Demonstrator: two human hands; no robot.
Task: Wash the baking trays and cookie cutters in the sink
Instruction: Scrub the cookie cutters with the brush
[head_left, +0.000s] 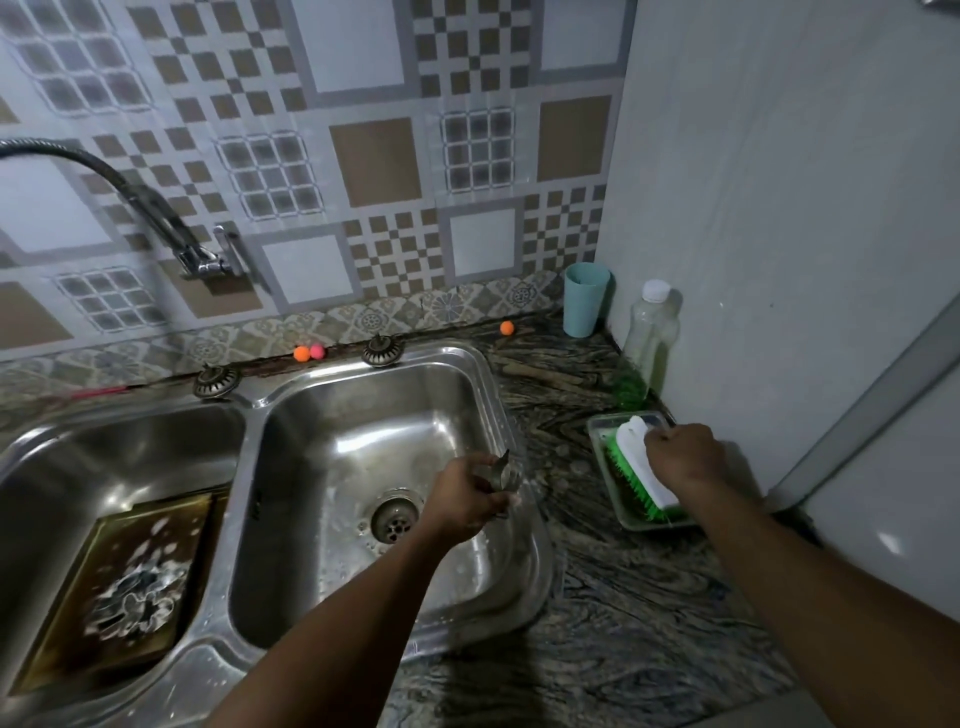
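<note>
Tabletop: dark veined stone, wet near the sink, which was set into it on the left. Back right corner: teal cup upright against the wall; clear bottle with white cap just beside it, upright. In front of the bottle: green dish. Orange ball near the cup, at the wall. Orange ball and pink ball, touching, behind the sink rim.
</note>
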